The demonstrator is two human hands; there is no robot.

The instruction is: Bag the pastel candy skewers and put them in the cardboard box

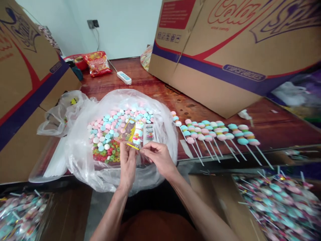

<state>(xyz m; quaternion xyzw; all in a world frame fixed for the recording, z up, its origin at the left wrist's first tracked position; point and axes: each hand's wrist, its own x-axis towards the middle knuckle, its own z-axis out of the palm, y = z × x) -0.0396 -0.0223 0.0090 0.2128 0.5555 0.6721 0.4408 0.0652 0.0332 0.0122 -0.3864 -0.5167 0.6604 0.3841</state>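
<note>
Over a large clear plastic bag [75, 147], my left hand [127, 164] has its fingers closed on the lower end of a candy skewer [138, 132] in a clear printed wrapper. A yellow twist tie [132, 146] lies across the wrapper's neck, between my hands. The thumb and forefinger of my right hand [159, 157] pinch at the tie's right end, beside the wrapper's bottom. Behind my hands, the bag holds pink, blue and white round candies [110, 124] and colourful gummy rings [106, 152]. A stack of printed wrappers [149, 132] lies right of the held skewer.
Several unwrapped candy skewers [215, 132] line the table's right front edge. Tall cardboard boxes [200, 77] stand at both sides. Below the edge, boxes hold wrapped skewers [283, 204]. A power strip [124, 77] and a red snack bag [97, 63] lie at the back.
</note>
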